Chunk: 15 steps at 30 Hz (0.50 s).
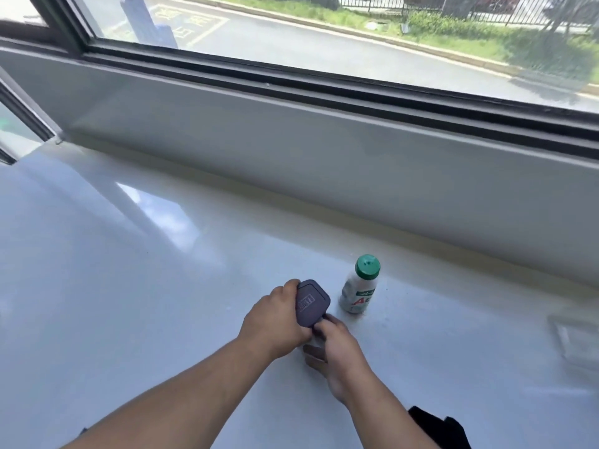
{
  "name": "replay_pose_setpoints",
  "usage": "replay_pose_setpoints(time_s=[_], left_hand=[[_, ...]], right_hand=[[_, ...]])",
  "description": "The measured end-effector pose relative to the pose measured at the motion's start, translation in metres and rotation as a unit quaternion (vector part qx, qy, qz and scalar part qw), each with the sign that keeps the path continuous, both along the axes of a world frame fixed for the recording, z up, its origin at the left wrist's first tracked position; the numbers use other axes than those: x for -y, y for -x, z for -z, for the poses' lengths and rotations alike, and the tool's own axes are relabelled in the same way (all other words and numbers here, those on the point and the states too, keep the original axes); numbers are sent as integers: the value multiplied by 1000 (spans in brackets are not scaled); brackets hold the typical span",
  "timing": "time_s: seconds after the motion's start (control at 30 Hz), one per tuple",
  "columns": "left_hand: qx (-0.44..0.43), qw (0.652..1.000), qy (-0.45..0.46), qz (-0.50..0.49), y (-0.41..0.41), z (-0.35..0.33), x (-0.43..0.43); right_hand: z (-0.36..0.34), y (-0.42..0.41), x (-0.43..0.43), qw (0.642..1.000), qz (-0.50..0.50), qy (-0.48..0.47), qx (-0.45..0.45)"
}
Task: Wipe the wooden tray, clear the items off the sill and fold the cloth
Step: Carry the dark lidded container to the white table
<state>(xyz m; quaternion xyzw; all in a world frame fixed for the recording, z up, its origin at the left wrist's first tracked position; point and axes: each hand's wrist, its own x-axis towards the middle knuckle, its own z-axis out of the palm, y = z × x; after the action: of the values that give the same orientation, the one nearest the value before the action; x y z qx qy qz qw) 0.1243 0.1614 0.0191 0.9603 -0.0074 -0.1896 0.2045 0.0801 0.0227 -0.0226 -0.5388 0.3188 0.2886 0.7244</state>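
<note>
On the glossy white sill both my hands hold a container with a dark purple square lid. My left hand wraps around its left side and top edge. My right hand grips its lower right side, and the container's body is mostly hidden between my hands. Just to the right, a small white bottle with a green cap stands upright on the sill, apart from my hands. No wooden tray is in view.
A white wall rises behind the sill up to the dark window frame. A dark piece of fabric shows at the bottom edge. A faint clear object lies at the right edge.
</note>
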Motion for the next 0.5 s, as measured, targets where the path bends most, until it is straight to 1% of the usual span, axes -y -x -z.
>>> replay_pose_setpoints(time_s=[0.13,0.23,0.33,0.43,0.5], left_hand=[[24,998,23,-61,12,-25,-48],[45,991,32,-121,33,-45,-106],[53,977,53,-202,70,-66,-180],[71,945,82,-308,136,-88,-281],[89,927,76,-356,187,-96,-349]], right_hand=[[-22,-2,-47,1000,-13,-14,15],[-39,3,-100,997,-59,-20,33],[-53,13,-171,992,-115,-22,48],[-76,50,-273,977,-198,-41,62],[-92,88,-345,963,-256,-48,70]])
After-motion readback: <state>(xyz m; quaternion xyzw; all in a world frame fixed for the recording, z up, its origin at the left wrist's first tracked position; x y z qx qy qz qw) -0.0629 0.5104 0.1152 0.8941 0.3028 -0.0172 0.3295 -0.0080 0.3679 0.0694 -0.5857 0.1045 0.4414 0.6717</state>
